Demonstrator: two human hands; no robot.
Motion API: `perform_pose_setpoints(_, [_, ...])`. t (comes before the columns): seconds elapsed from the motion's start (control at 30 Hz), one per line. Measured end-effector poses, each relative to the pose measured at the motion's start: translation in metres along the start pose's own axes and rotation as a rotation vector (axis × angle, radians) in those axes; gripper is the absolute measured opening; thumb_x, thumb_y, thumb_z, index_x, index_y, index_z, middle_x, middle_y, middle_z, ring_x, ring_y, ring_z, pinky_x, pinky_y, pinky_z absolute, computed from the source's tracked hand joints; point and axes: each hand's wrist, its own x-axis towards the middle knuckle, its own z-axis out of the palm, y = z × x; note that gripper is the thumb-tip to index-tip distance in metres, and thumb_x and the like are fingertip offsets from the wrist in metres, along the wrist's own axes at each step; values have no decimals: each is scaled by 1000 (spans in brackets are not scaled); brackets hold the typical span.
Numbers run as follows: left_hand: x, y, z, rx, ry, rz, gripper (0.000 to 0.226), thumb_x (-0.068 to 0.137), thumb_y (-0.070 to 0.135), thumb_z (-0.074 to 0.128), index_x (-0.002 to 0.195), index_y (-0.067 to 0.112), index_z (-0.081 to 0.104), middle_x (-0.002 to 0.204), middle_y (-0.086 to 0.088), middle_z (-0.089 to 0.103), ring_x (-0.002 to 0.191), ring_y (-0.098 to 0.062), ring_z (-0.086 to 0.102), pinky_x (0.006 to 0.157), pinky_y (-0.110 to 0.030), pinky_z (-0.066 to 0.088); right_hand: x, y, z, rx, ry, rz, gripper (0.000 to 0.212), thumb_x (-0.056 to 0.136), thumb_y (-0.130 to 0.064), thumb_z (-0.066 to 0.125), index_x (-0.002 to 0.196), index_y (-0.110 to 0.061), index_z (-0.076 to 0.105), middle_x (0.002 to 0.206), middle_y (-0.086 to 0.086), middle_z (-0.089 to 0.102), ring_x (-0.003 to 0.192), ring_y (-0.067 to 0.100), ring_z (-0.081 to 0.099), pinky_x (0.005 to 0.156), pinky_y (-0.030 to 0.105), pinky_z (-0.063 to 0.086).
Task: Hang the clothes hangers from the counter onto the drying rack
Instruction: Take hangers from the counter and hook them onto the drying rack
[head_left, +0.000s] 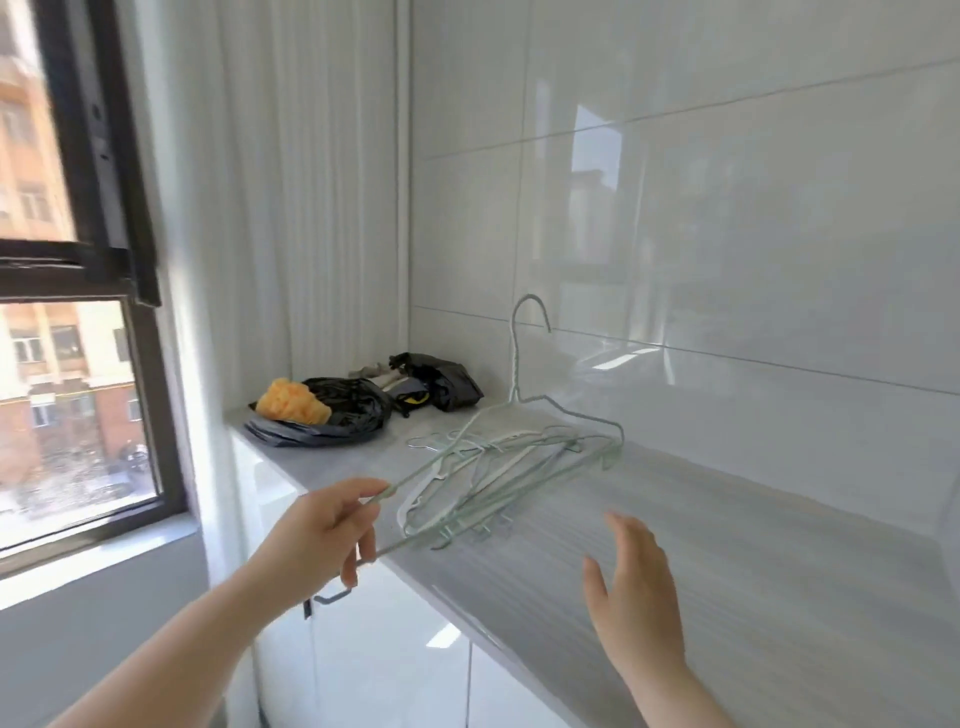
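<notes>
A pale green wire hanger stands tilted up above the grey counter, its hook pointing at the tiled wall. My left hand grips one end of it at the counter's front edge. Under it lies a loose pile of several green and white hangers. My right hand hovers over the counter to the right of the pile, fingers straight, holding nothing. No drying rack is in view.
At the counter's far end lie a black plastic bag with an orange cloth on it and a second dark bag. A window is on the left. White cabinets sit below the counter.
</notes>
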Motion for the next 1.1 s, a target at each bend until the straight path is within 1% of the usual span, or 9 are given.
perform_pose_setpoints(0.1, [-46, 1, -29, 109, 59, -39, 33, 95, 12, 42, 88, 43, 49, 41, 12, 56, 30, -3, 42, 46, -18, 41, 36, -44, -8, 111, 39, -96, 58, 59, 2, 80, 112, 9, 57, 110, 32, 61, 100, 44, 61, 79, 49, 51])
perform_pose_setpoints(0.17, [-73, 1, -51, 193, 105, -52, 37, 95, 13, 42, 85, 48, 46, 39, 13, 54, 30, -2, 41, 49, -22, 42, 49, -72, -13, 139, -34, -140, 60, 62, 6, 78, 118, 10, 55, 117, 31, 58, 105, 48, 58, 86, 56, 46])
perform_pose_setpoints(0.37, [-154, 4, -103, 270, 256, -124, 35, 94, 10, 44, 84, 43, 52, 38, 12, 52, 30, -3, 39, 46, -20, 38, 52, -142, -34, 331, -218, -299, 37, 93, -14, 50, 130, -9, 51, 128, 9, 57, 119, 26, 50, 94, 30, 35])
perform_pose_setpoints(0.5, [-211, 12, -138, 343, 300, -166, 38, 94, 8, 44, 81, 42, 52, 54, 25, 60, 32, -2, 43, 41, -13, 37, 34, -185, -51, 365, -375, -401, 20, 93, -22, 52, 104, -12, 65, 101, 5, 68, 97, 22, 59, 73, 29, 38])
perform_pose_setpoints(0.67, [-291, 31, -182, 532, 373, -263, 36, 94, 15, 43, 75, 45, 48, 63, 12, 56, 35, -2, 43, 43, -12, 36, -13, -250, -78, 433, -478, -499, 21, 91, -24, 55, 98, -9, 68, 92, 9, 68, 92, 27, 60, 75, 33, 43])
perform_pose_setpoints(0.77, [-345, 41, -204, 602, 409, -330, 23, 93, 21, 48, 98, 41, 55, 81, 20, 55, 49, -3, 49, 52, -11, 39, -60, -304, -99, 505, -530, -570, 22, 92, -23, 54, 100, -7, 67, 94, 12, 68, 90, 26, 60, 71, 31, 41])
perform_pose_setpoints(0.87, [-398, 48, -227, 776, 425, -397, 30, 93, 27, 47, 121, 38, 49, 103, 19, 58, 78, -8, 55, 75, -22, 43, -113, -363, -125, 505, -581, -712, 24, 93, -27, 52, 104, -12, 66, 99, 6, 70, 93, 23, 61, 68, 24, 35])
perform_pose_setpoints(1.0, [-473, 57, -265, 787, 550, -459, 27, 95, 24, 44, 119, 33, 52, 96, 13, 60, 57, 2, 43, 64, -20, 41, -179, -436, -162, 565, -597, -887, 25, 93, -32, 50, 106, -17, 65, 101, 1, 70, 96, 18, 62, 74, 23, 41])
perform_pose_setpoints(1.1, [-531, 71, -294, 855, 663, -492, 25, 95, 26, 45, 118, 32, 53, 92, 14, 58, 65, 1, 50, 62, -15, 39, -218, -483, -191, 609, -570, -979, 25, 94, -32, 48, 107, -19, 65, 100, -1, 70, 95, 17, 62, 71, 22, 38])
